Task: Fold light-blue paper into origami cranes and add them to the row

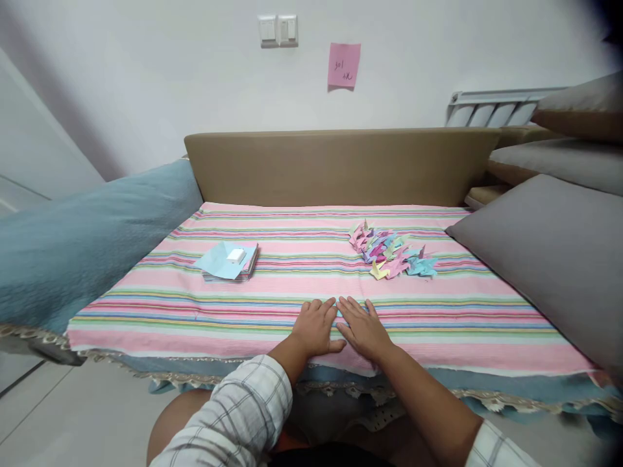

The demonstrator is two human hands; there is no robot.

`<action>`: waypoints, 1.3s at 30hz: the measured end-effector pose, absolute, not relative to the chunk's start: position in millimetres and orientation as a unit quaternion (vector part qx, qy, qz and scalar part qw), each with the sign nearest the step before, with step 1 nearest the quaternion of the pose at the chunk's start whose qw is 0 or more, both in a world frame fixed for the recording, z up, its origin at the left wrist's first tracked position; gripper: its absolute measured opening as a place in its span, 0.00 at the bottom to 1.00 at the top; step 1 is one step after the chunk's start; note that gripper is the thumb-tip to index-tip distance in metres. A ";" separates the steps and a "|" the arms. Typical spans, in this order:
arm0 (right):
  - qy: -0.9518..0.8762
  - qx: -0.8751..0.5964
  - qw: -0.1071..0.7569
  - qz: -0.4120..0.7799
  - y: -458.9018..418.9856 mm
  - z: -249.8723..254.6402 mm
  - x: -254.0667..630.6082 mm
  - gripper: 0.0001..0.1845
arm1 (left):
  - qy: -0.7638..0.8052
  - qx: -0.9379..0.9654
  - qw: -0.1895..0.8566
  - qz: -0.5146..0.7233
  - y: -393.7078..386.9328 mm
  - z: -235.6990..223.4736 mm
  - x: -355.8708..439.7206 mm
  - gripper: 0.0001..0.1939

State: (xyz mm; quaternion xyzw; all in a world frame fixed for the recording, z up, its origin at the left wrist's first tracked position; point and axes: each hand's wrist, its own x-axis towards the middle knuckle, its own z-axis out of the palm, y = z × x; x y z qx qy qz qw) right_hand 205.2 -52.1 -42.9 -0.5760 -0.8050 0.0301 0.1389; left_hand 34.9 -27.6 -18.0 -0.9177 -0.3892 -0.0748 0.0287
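Observation:
My left hand [315, 329] lies flat on the striped cloth [292, 224], palm down with fingers stretched out. Close beside it, my right hand [363, 329] rests the same way, fingers slightly spread. A small light blue patch [339, 314] shows between the fingertips; whether it is paper or a stripe of the cloth I cannot tell. Beyond my right hand is a loose pile of folded paper cranes [389, 253] in pink, blue, purple, green and yellow. To the left, a stack of square coloured paper [217, 259] bears a small white block [236, 255] on top.
A brown sofa backrest [341, 168] rises behind the cloth. Grey cushions [545, 253] lean in at the right, and a blue-covered armrest [97, 240] borders the left. On the wall are light switches [278, 30] and a pink note [343, 65].

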 end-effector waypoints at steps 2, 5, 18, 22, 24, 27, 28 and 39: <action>-0.806 -0.577 0.127 0.031 -53.3 -44.4 205.5 0.29 | -0.389 -0.917 0.036 -0.079 -28.5 -19.0 34.6 0.36; -0.809 -0.575 0.118 0.024 -54.3 -47.4 206.7 0.30 | -0.389 -0.916 0.046 -0.083 -29.5 -20.1 34.4 0.36; -0.781 -0.619 0.086 0.006 -60.2 -57.1 219.3 0.36 | -0.365 -0.927 0.056 -0.065 -29.5 -19.4 30.3 0.39; -0.777 -0.623 0.087 0.004 -59.9 -58.8 219.4 0.37 | -0.356 -0.931 0.057 -0.055 -31.3 -18.9 30.9 0.41; -0.778 -0.623 0.087 0.005 -59.6 -59.2 219.7 0.36 | -0.350 -0.933 0.063 -0.054 -31.3 -19.4 30.8 0.40; -0.778 -0.623 0.085 0.009 -58.9 -58.4 221.1 0.36 | -0.325 -0.941 0.070 -0.057 -27.0 -19.9 27.4 0.41; -0.778 -0.622 0.083 0.011 -58.7 -57.7 221.9 0.36 | -0.311 -0.946 0.067 -0.054 -24.4 -19.8 25.4 0.41; -0.778 -0.623 0.068 0.027 -57.5 -51.8 225.8 0.40 | -0.269 -0.963 -0.005 -0.024 -4.3 -22.2 14.5 0.45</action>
